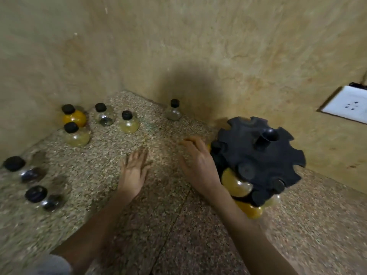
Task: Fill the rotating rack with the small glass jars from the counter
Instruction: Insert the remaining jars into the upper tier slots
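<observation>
The black rotating rack (264,155) stands at the right of the speckled counter (99,175), with several black-capped jars hanging in its notches; one holds yellow powder (234,183). My right hand (198,165) hovers open just left of the rack, holding nothing. My left hand (135,171) is open, fingers spread, over the counter's middle. Loose jars stand at the back left: a yellow one (74,116), a pale one (76,135), a clear one (104,115), a pale one (129,123). A lone jar (173,111) stands by the wall. Two dark jars (29,171) (45,198) sit far left.
Beige walls close the corner behind the counter. A white wall socket (349,105) is on the right wall. Open counter lies between my hands and in front of them.
</observation>
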